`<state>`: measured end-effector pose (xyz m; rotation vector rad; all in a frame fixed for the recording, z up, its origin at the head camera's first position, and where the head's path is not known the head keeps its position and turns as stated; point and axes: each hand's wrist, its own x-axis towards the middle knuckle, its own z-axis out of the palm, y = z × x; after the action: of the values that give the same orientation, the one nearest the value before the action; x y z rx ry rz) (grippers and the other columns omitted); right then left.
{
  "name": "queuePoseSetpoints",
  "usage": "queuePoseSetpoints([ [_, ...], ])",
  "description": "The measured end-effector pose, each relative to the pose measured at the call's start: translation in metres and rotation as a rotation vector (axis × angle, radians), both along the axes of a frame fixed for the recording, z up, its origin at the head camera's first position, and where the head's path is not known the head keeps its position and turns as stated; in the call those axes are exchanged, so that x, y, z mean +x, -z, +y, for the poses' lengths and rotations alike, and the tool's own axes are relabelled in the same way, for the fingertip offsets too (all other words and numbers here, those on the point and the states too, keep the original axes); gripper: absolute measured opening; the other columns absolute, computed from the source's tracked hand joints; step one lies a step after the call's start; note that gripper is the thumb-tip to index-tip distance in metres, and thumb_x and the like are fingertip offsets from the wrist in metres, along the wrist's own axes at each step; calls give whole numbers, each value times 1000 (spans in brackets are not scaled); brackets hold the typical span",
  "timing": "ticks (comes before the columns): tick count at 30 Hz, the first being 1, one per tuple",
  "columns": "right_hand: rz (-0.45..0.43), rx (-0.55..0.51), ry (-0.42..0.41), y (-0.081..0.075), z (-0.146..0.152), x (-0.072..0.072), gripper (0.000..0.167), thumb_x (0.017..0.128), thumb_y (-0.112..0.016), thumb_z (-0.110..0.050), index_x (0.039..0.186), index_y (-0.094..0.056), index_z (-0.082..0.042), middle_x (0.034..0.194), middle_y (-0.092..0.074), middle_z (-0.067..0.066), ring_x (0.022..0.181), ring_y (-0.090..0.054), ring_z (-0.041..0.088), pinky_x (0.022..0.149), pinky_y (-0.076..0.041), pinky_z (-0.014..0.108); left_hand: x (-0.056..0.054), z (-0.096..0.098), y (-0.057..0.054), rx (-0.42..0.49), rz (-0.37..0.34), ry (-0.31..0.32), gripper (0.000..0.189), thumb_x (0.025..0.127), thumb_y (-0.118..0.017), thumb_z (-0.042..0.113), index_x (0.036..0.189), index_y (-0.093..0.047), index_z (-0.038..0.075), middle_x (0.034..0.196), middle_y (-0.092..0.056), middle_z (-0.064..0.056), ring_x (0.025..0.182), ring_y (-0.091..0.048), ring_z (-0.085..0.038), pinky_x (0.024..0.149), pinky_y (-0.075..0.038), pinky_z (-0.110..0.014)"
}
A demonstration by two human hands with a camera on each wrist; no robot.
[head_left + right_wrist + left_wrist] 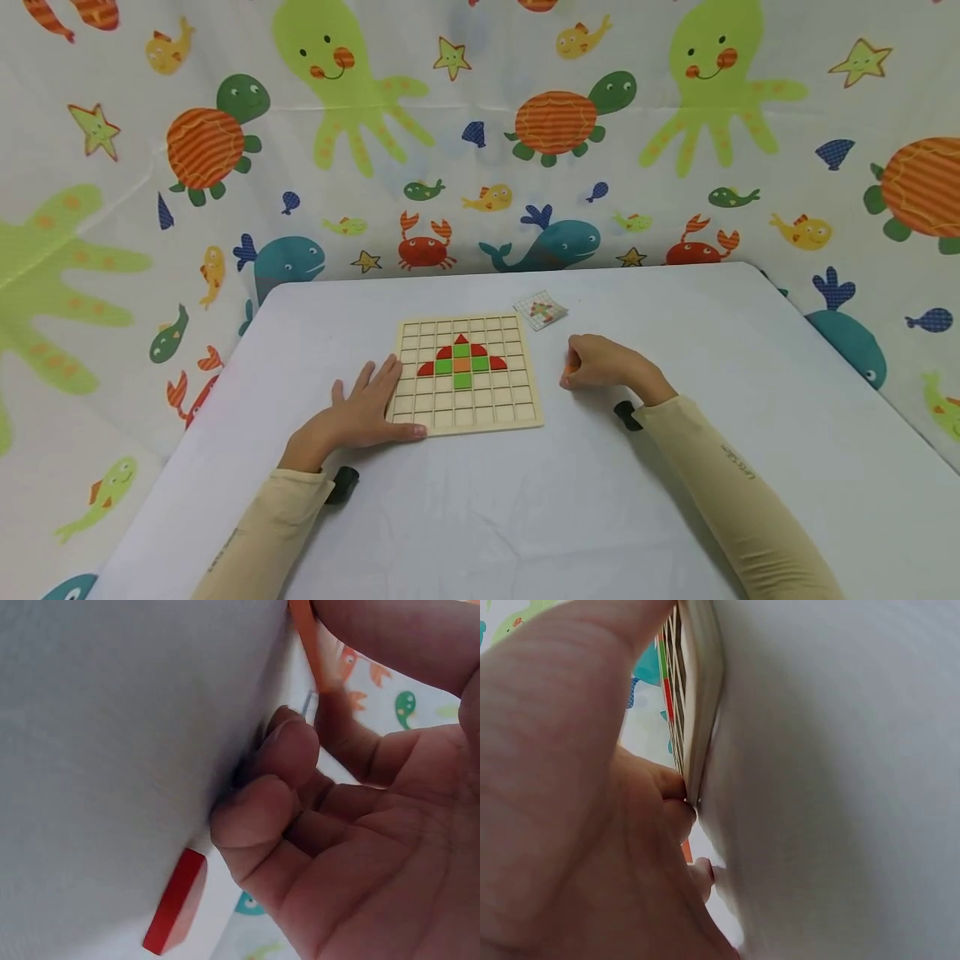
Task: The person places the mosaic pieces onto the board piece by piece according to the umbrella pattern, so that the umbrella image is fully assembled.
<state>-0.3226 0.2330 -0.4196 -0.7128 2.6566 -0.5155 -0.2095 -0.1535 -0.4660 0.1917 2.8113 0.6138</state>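
A wooden grid board (504, 403) lies on the table. Red, green and orange pieces form a stepped figure in its cells, with a red triangle (461, 339) at the top. My left hand (358, 417) rests with spread fingers along the board's left edge, thumb at the near left corner; the left wrist view shows the board's side (705, 682) against the fingers. Right of the board, my right hand (606, 364) pinches an orange tile (304, 641) between thumb and index finger, just over the table. Near its other, curled fingers lies a red piece (177, 904).
A small pattern card (540, 310) showing a similar figure on a grid lies off the board's far right corner. White cloth (450, 517) covers the table. Behind stands a curtain (480, 75) printed with sea animals.
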Motion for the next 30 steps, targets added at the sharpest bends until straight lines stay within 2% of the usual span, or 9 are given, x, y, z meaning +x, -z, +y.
queuePoseSetpoints([
  [7,8,-84,-37,1,-2,-5,21,93,-80,-12,96,-60,-6,85,-57,5,80,-53,21,72,-43,34,2,0,0,1,0,-2,131,83,-77,72,171,-11,0,178,-4,-20,161,5,-50,115,6,-82],
  [12,-52,-180,-40,1,0,-8,12,96,-76,-6,99,-64,-6,88,-62,5,78,-57,20,72,-48,33,3,2,-2,11,6,-1,131,83,-78,71,170,-12,0,178,-5,-20,161,4,-50,115,5,-82],
  [16,-87,-252,-46,-1,-3,-8,7,98,-70,0,105,-67,-2,94,-66,6,83,-59,21,76,-51,33,3,3,-3,12,10,-1,130,83,-79,69,170,-13,-1,178,-6,-20,161,2,-50,115,4,-82],
  [24,-149,-376,-67,-12,-27,7,6,102,-65,3,107,-67,1,99,-66,11,83,-67,22,81,-60,33,5,3,-6,6,7,-7,130,83,-80,69,170,-13,-1,178,-6,-21,160,3,-51,114,4,-83],
  [30,-63,-398,-194,-24,-54,20,7,99,-68,3,103,-71,-3,90,-68,5,81,-63,21,77,-57,34,5,5,-5,9,9,-8,130,82,-80,69,170,-14,-1,178,-7,-21,160,2,-51,114,4,-83],
])
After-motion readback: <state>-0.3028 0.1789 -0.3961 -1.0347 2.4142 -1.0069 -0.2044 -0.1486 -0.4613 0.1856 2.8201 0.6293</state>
